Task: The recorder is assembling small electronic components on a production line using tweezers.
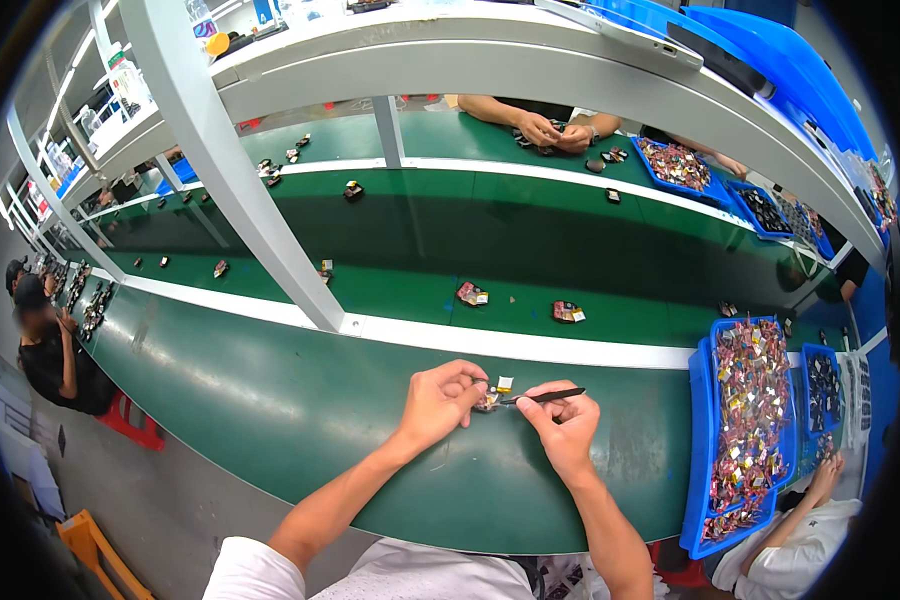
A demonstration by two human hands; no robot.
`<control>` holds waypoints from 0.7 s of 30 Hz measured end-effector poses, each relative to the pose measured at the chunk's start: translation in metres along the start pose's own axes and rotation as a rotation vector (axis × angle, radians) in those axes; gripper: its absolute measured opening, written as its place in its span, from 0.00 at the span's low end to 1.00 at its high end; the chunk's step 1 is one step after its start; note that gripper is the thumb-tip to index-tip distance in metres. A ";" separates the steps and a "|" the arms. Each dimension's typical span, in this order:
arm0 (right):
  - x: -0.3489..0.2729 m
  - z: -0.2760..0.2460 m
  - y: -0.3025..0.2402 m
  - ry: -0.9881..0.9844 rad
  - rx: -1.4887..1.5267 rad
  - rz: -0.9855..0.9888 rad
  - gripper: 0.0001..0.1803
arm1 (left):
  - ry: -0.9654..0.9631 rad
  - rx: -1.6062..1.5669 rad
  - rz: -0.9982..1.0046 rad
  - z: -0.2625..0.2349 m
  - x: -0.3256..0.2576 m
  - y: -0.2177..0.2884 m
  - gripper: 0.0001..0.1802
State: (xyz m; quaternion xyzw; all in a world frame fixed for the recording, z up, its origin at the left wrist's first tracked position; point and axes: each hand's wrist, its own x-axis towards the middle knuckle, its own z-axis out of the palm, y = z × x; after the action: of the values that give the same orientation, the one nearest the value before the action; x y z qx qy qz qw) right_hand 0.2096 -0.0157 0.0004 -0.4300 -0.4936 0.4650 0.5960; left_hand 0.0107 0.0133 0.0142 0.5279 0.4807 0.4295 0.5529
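Over the green bench, my left hand (438, 405) is closed with its fingertips pinched on a small electronic assembly (487, 403). A small pale square piece (505, 383) stands up at the far side of that assembly. In my right hand (568, 430) is a pair of black tweezers (558, 395), gripped like a pen, with its tip pointing left at the assembly. Tip and assembly meet or nearly meet; I cannot tell which. My fingers partly cover the assembly, and its finer parts are too small to make out.
A blue tray (703, 440) heaped with small assemblies stands right of my hands, with a smaller blue tray (820, 360) beyond. Assemblies (473, 294) lie on the green belt (410, 230) past a white rail (530, 342). A grey post (230, 170) rises left. Co-workers sit across, left and right.
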 end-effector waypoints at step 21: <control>0.001 0.003 0.001 -0.004 0.017 0.102 0.06 | 0.020 0.012 0.165 0.007 -0.010 -0.002 0.09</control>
State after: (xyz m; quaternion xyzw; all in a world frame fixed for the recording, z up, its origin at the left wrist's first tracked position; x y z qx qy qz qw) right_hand 0.2067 -0.0144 0.0002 -0.4487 -0.4682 0.4999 0.5741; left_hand 0.0157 0.0020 0.0133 0.5647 0.4434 0.4762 0.5077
